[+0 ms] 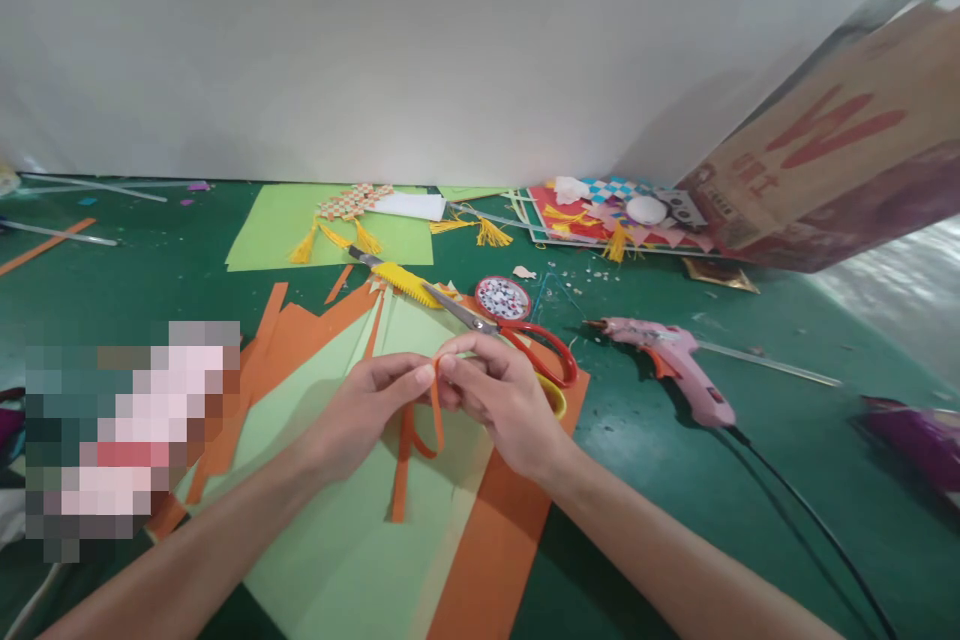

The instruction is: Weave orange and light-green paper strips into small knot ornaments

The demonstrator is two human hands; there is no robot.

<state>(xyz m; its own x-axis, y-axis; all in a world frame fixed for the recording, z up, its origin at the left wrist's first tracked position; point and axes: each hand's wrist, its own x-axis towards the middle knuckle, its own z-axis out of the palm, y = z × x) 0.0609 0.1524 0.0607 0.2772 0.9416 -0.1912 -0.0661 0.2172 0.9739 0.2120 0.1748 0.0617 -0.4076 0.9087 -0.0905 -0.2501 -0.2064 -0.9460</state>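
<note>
My left hand (386, 405) and my right hand (506, 395) meet over the middle of the table, fingertips pinched together. Between them is a narrow orange paper strip (439, 420), bent into a loop below the fingers. One end of an orange strip (400, 490) hangs or lies beneath; I cannot tell whether it is the same piece. Under both hands lies a pale green paper sheet (337, 540) on top of orange paper (499, 530). Red-handled scissors (540, 340) rest just beyond my right hand, partly covered by it. A yellow utility knife (405, 282) lies past the fingertips.
A pink glue gun (675, 355) with a trailing cord lies to the right. A round tub of googly eyes (502, 298) sits behind the scissors. Tasselled paper pieces (352, 205) lie at the back, before a grey wall. A paper bag (832, 150) leans at the right.
</note>
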